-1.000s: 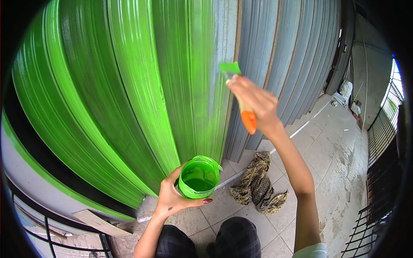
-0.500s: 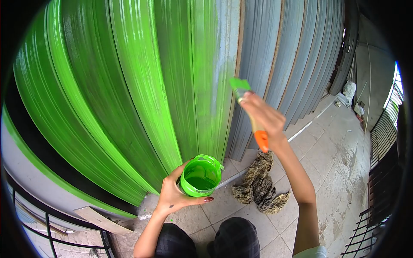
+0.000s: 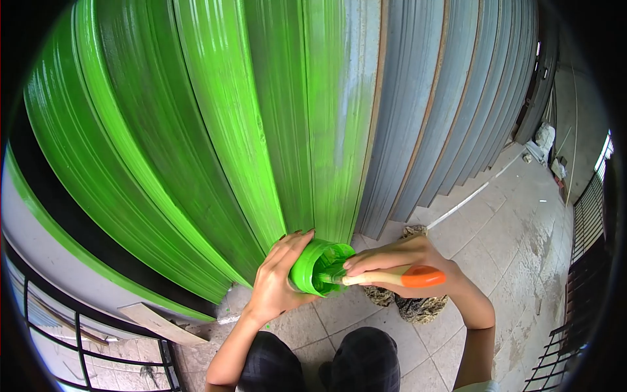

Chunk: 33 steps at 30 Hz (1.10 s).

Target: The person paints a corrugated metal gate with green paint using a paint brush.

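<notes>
The pot (image 3: 304, 270) was the landmark here, held up off the floor (image 3: 503, 245) in front of the crouched person's knees (image 3: 366, 356). The left hand (image 3: 275, 277) had its grip wrapped around the pot's side and base, probably to keep it steady while tilting its mouth towards the right hand (image 3: 401, 258). That tilt seemed meant to let the brush (image 3: 423, 276) enter from the side. The right hand's grip was closed on the brush low down, near the bristles, likely for close control; the handle pointed away from the pot, its orange end clear of the fingers.

The pot was bright green, its rim and inner wall smeared with wet-looking paint. The brush had a pale handle, and its bristle end was inside the pot's mouth, mostly hidden. Beyond the pot stood the ribbed panels (image 3: 219, 98): glossy green directly beyond it and to its left, with streaky, thin coverage near the edge of the colour, and bare grey-blue with rusty edges to its right. A crumpled, patterned cloth (image 3: 423, 309) lay on the floor to the pot's right, partly behind the right hand.
</notes>
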### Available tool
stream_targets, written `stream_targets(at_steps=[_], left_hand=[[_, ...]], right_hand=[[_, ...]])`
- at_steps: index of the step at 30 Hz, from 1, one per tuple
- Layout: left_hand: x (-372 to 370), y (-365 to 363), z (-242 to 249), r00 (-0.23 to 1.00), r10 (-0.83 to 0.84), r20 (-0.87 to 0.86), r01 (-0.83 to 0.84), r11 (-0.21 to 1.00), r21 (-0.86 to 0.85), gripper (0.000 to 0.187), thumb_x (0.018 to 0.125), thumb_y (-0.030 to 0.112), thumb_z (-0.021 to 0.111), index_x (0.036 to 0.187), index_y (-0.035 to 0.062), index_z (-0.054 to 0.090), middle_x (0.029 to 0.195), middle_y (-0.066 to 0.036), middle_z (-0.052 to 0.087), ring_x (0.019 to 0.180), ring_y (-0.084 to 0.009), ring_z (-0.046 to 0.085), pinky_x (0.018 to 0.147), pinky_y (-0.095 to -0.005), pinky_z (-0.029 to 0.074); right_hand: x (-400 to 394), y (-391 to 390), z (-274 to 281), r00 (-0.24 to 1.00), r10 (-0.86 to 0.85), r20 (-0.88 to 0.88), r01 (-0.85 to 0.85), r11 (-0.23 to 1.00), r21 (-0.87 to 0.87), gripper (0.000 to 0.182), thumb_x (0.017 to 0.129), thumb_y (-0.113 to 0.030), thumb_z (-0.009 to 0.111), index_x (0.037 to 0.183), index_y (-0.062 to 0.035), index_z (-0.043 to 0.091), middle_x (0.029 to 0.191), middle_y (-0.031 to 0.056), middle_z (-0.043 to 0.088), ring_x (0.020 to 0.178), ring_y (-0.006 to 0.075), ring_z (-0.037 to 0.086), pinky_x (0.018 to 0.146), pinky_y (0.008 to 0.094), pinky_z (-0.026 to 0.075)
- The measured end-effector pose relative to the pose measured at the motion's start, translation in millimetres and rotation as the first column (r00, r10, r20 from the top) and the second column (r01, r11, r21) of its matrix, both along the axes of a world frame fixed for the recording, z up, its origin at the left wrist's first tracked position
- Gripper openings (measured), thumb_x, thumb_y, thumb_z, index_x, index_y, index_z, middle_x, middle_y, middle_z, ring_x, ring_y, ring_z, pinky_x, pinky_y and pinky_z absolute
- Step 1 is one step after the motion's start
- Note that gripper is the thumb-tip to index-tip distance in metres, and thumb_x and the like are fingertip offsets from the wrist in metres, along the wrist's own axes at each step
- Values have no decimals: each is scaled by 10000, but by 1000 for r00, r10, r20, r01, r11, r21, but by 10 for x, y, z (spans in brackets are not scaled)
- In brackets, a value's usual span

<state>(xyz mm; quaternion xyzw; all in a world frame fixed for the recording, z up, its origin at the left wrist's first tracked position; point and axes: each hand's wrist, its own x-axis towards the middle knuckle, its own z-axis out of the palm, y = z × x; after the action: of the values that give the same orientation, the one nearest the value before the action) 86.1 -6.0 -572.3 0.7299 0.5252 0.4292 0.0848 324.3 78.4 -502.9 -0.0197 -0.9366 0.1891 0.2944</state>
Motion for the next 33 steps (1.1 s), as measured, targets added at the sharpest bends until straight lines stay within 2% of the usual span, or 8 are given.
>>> stream_targets(at_steps=[3, 9, 13, 16, 22, 28, 31, 33], left_hand=[[0, -9, 7, 998, -11, -59, 12, 1000, 13, 971, 476, 86, 880, 1364, 50, 489, 1314, -139, 562, 1262, -338, 499, 1081, -443, 395], [37, -33, 19, 991, -24, -133, 23, 1000, -9, 981, 464, 70, 877, 1366, 56, 491, 1313, -127, 562, 1267, -336, 495, 1085, -446, 389], [76, -52, 26, 987, -20, -160, 18, 1000, -13, 983, 456, 60, 878, 1363, 57, 499, 1306, -127, 567, 1267, -336, 496, 1085, -453, 387], [107, -60, 25, 986, -15, -167, 19, 1000, 18, 984, 451, 54, 881, 1359, 53, 503, 1295, -126, 576, 1255, -340, 505, 1083, -458, 389], [123, -65, 35, 983, 15, -181, -14, 1000, 6, 962, 444, 60, 877, 1334, 7, 518, 1301, -174, 576, 1258, -346, 514, 1057, -439, 418], [131, -61, 39, 995, 35, -94, -40, 998, -47, 990, 455, 73, 901, 1357, 36, 496, 1272, -176, 582, 1221, -355, 530, 1037, -432, 431], [162, -59, 79, 995, 96, -31, -99, 990, -104, 988, 470, 162, 925, 1347, 4, 498, 1233, -185, 609, 1137, -339, 597, 974, -408, 482], [150, -23, 47, 992, 124, -34, -127, 987, -99, 991, 475, 240, 935, 1326, -32, 507, 1197, -187, 632, 1066, -309, 645, 927, -388, 512]], right_hand=[[-50, -38, -115, 997, 45, 66, -35, 988, -150, 321, 802, -27, 674, 1107, -124, 646, 1021, 18, 710, 701, 232, 673, 591, 321, 536], [-116, -56, -196, 989, 52, 141, -38, 994, -100, 258, 859, -103, 684, 1115, -78, 670, 1059, 77, 709, 847, 233, 708, 688, 306, 586], [-161, -43, -332, 982, 80, 169, -64, 993, -102, 264, 857, -82, 662, 1120, -83, 646, 1016, 67, 706, 783, 241, 692, 660, 325, 577], [-212, -63, -439, 989, 91, 120, -77, 991, -113, 217, 778, 53, 600, 970, -40, 637, 842, 87, 696, 678, 247, 676, 578, 351, 528], [-208, -62, -427, 987, 90, 135, -78, 993, -86, 211, 779, 58, 595, 961, -32, 651, 816, 89, 702, 640, 248, 677, 560, 348, 527], [-95, -65, -314, 995, -24, -98, 5, 981, -192, 236, 837, -2, 651, 1065, -60, 673, 895, 103, 720, 710, 217, 697, 630, 304, 551], [-156, -92, -545, 927, -176, -330, -98, 737, -669, 272, 898, -56, 649, 1163, 0, 620, 1029, 130, 702, 914, 188, 698, 785, 283, 575], [-123, -98, -561, 927, -300, -225, -61, 471, -880, 318, 910, -78, 651, 1192, 48, 576, 1086, 142, 675, 964, 199, 683, 815, 314, 588]])
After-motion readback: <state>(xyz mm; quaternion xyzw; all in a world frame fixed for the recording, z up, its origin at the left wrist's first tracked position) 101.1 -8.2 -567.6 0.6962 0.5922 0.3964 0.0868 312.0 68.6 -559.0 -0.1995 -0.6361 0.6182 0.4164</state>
